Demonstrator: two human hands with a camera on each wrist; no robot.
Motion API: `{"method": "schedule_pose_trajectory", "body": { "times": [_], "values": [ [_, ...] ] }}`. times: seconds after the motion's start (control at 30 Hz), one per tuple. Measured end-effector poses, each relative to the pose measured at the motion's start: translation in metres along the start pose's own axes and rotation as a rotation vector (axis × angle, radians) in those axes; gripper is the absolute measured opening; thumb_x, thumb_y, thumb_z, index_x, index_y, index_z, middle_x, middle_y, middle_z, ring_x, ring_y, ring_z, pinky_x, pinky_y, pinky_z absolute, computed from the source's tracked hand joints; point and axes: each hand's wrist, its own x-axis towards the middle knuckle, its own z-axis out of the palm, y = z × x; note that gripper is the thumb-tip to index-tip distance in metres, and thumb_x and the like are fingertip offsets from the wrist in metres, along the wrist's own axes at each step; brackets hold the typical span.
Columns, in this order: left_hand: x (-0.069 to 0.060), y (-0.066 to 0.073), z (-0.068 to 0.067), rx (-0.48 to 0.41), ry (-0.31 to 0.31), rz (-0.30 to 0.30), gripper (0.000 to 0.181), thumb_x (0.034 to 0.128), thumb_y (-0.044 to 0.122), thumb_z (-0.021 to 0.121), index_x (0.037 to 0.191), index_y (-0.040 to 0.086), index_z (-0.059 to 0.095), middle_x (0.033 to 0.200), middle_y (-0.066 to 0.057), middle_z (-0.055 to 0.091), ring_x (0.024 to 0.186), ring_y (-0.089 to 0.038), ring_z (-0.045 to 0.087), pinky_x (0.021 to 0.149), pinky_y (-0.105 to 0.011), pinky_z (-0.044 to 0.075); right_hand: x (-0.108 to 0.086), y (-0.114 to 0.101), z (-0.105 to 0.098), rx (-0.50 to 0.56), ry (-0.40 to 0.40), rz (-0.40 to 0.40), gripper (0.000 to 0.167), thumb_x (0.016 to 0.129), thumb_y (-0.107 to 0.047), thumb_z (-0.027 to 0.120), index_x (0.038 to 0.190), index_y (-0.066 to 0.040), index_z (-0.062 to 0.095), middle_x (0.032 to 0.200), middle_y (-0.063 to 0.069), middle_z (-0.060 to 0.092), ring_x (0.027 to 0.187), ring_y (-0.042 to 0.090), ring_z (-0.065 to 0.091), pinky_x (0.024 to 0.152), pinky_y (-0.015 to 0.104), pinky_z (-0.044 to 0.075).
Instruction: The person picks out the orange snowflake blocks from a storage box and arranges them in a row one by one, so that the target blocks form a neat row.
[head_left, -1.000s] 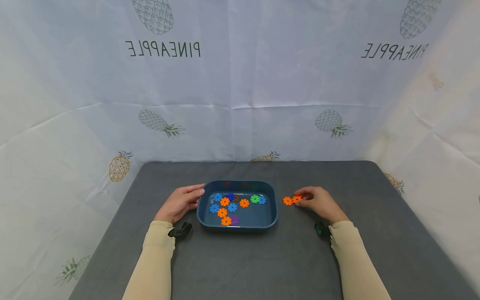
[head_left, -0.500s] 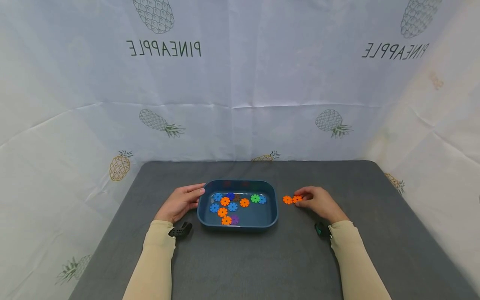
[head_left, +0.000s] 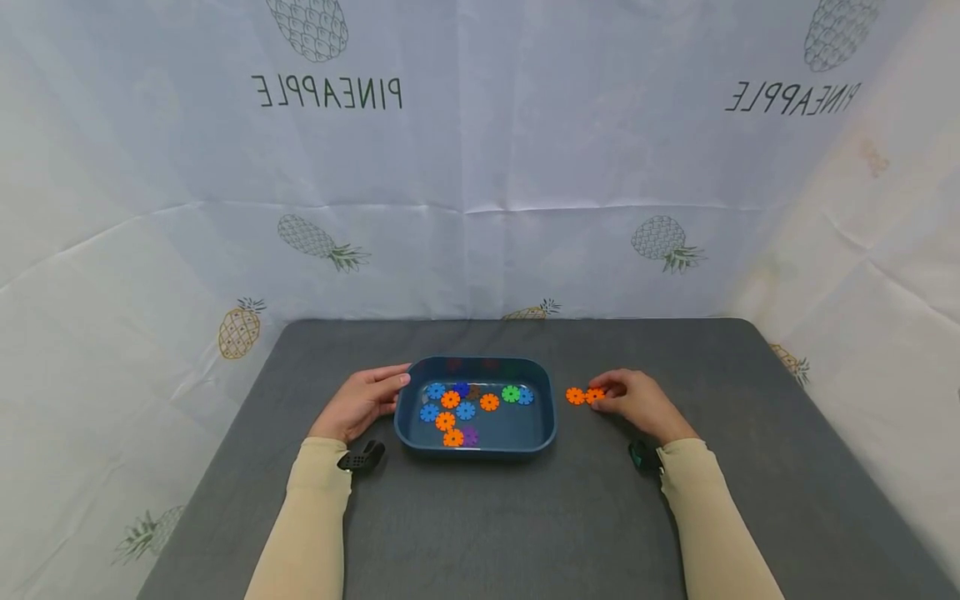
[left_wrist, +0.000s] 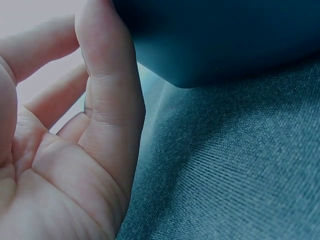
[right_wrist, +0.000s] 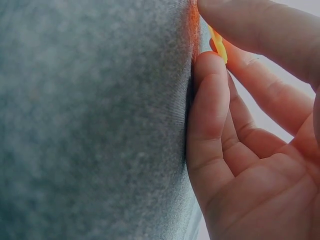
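Note:
My left hand (head_left: 358, 404) rests against the left end of a dark blue tray (head_left: 480, 451), with fingertips touching its outer wall and rim. In the left wrist view, the fingers (left_wrist: 112, 95) reach up beside the tray's underside (left_wrist: 220, 45). Right of the tray, my right hand (head_left: 637, 407) pinches an orange notched plastic disc (head_left: 595, 396) between thumb and fingers, low at the table. A second orange disc (head_left: 575, 396) adjoins it on the left; whether the two are joined I cannot tell. The right wrist view shows a thin orange-yellow edge (right_wrist: 218, 46) between the fingers.
Inside the tray lie several similar discs, among them a green disc (head_left: 510, 394), a purple disc (head_left: 470, 436) and an orange disc (head_left: 489, 402). The grey cloth-covered table (head_left: 510, 533) ends at a white curtain (head_left: 480, 167) with pineapple prints.
Both hands hold their places. The left orange disc has shifted slightly relative to the pinched one, now level with it. The whole head view has moved a little.

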Motion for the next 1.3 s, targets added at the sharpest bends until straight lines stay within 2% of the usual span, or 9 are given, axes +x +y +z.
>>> {"method": "schedule_pose_trajectory", "body": {
  "times": [0.23,0.67,0.9,1.0,1.13,1.3],
  "values": [
    [-0.004,0.001,-0.002,0.004,0.025,0.004,0.065,0.1041,0.038,0.075,0.158,0.008,0.056,0.139,-0.010,0.073,0.095,-0.011,0.074,0.087,-0.027,0.064,0.001,-0.005,0.000,-0.012,0.002,-0.017,0.036,0.098,-0.026,0.082,0.131,-0.013,0.076,0.119,0.011,0.071,0.100,0.022,0.064,0.088,0.038,0.055],
    [-0.009,-0.003,-0.006,-0.005,0.025,0.007,0.066,0.1040,0.039,0.075,0.159,0.008,0.055,0.146,-0.014,0.068,0.097,-0.012,0.074,0.087,-0.026,0.064,0.001,-0.013,-0.001,-0.020,-0.013,-0.023,0.037,0.099,-0.025,0.082,0.133,-0.012,0.075,0.115,0.010,0.073,0.097,0.022,0.064,0.087,0.037,0.054],
    [-0.004,-0.003,0.000,0.002,0.008,0.022,0.064,0.1039,0.039,0.075,0.158,0.010,0.056,0.145,-0.016,0.068,0.096,-0.013,0.073,0.087,-0.026,0.064,-0.004,-0.013,-0.002,-0.110,0.017,-0.031,0.035,0.102,-0.028,0.077,0.133,-0.011,0.075,0.115,0.008,0.074,0.099,0.021,0.066,0.090,0.044,0.058],
    [-0.002,-0.002,0.002,0.009,-0.004,0.025,0.063,0.1048,0.038,0.074,0.158,0.010,0.056,0.145,-0.017,0.067,0.097,-0.013,0.074,0.088,-0.027,0.064,-0.002,-0.031,-0.005,-0.143,0.007,-0.065,0.035,0.104,-0.026,0.076,0.135,-0.010,0.074,0.121,0.011,0.073,0.102,0.023,0.068,0.092,0.047,0.060],
    [-0.003,0.000,0.001,0.011,0.013,0.034,0.061,0.1049,0.037,0.074,0.157,0.010,0.058,0.145,-0.019,0.068,0.096,-0.014,0.074,0.087,-0.027,0.064,0.009,-0.074,-0.010,-0.163,-0.022,-0.145,0.034,0.105,-0.018,0.073,0.138,-0.009,0.071,0.129,0.013,0.072,0.108,0.026,0.070,0.093,0.049,0.062],
    [-0.004,0.000,0.003,0.003,0.012,0.038,0.063,0.1038,0.039,0.075,0.157,0.010,0.058,0.146,-0.020,0.068,0.095,-0.014,0.074,0.086,-0.027,0.064,0.021,-0.130,0.001,-0.214,-0.129,-0.233,0.033,0.104,-0.008,0.071,0.138,-0.009,0.071,0.124,0.010,0.074,0.111,0.025,0.070,0.097,0.046,0.062]
  ]
}}
